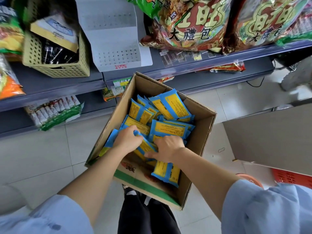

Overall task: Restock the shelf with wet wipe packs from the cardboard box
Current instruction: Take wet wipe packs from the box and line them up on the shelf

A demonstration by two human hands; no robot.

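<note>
An open cardboard box [201, 125] stands on the tiled floor in front of the grey shelf [211, 65]. Inside it lie several blue-and-yellow wet wipe packs [170, 107] in a loose heap. Both of my hands are down in the box. My left hand [127, 139] curls its fingers round the end of a wet wipe pack [146, 146] that lies between the two hands. My right hand [168, 148] grips the same heap from the right, fingers tucked under the packs, thumb pointing left. Another pack [167, 173] lies near the box's front wall.
On the shelf sit a beige perforated basket [57, 65], a white stepped display stand [114, 43] and large red snack bags [190, 24]. A lower shelf holds green snack packs [55, 110]. A grey board [273, 137] and a red crate [292, 178] lie to the right.
</note>
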